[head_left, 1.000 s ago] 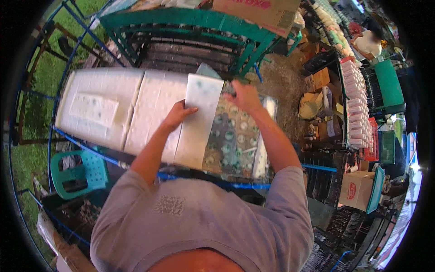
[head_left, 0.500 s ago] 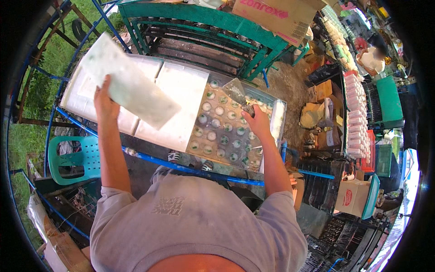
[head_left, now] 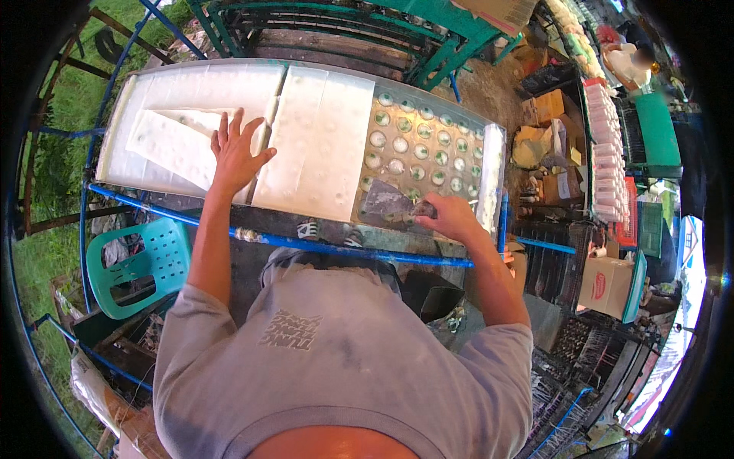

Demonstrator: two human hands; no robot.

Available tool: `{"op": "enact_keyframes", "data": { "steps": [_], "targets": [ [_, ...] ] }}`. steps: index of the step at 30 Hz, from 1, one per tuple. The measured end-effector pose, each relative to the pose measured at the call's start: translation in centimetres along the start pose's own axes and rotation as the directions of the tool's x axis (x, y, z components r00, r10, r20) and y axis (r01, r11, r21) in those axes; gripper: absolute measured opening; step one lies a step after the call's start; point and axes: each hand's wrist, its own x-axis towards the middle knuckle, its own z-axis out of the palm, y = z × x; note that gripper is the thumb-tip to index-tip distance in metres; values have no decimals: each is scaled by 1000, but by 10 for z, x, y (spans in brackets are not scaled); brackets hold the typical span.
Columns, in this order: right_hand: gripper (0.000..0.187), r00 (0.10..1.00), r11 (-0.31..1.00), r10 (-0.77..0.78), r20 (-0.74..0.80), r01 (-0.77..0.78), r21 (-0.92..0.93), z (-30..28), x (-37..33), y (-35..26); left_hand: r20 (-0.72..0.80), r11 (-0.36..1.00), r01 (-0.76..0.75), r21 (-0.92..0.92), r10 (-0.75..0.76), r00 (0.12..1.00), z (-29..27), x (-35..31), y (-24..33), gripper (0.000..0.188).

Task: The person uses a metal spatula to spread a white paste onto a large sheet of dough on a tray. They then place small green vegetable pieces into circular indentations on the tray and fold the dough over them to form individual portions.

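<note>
My left hand (head_left: 238,151) is spread open at the right edge of a loose whitish, waxy-looking sheet (head_left: 170,147). That sheet lies at an angle over the white-covered left part of a long table-like mould. In my right hand (head_left: 455,218) is a scraper (head_left: 388,203) with a wide, smeared blade, gripped by its dark handle. The blade points left, low over the near side of a panel (head_left: 409,159) with rows of round holes, several holding white and green bits. Between the hands, a smooth white sheet (head_left: 317,141) covers the middle section.
A blue pipe rail (head_left: 344,249) runs along the near edge, with a turquoise plastic chair (head_left: 138,268) at its left. Beyond stands a green frame (head_left: 451,53). Cardboard boxes (head_left: 543,153) and pink-white stacks (head_left: 600,153) are at the right. A person (head_left: 627,65) is far right.
The loose white sheet, held up by my left hand before, now lies on the left section, and that hand has opened. My right hand has brought the scraper nearer to me.
</note>
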Motion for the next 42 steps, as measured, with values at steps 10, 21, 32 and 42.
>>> {"op": "enact_keyframes", "data": {
  "steps": [10, 21, 32, 42],
  "targets": [
    [49, 992, 976, 36, -123, -8, 219, 24, 5, -9, -89, 976, 215, 36, -211, 974, 3, -66, -56, 104],
    [49, 948, 386, -176, -266, 315, 867, 34, 164, -216, -232, 889, 446, -105, -458, 858, -2, -22, -53, 77],
    [49, 927, 132, 262, -268, 241, 961, 68, 270, -426, -153, 857, 503, -113, -515, 844, -99, 58, -343, 89],
    [50, 795, 345, 489, -361, 204, 916, 64, 319, -447, -73, 858, 513, -36, -514, 855, -87, 92, -352, 88]
  ]
}}
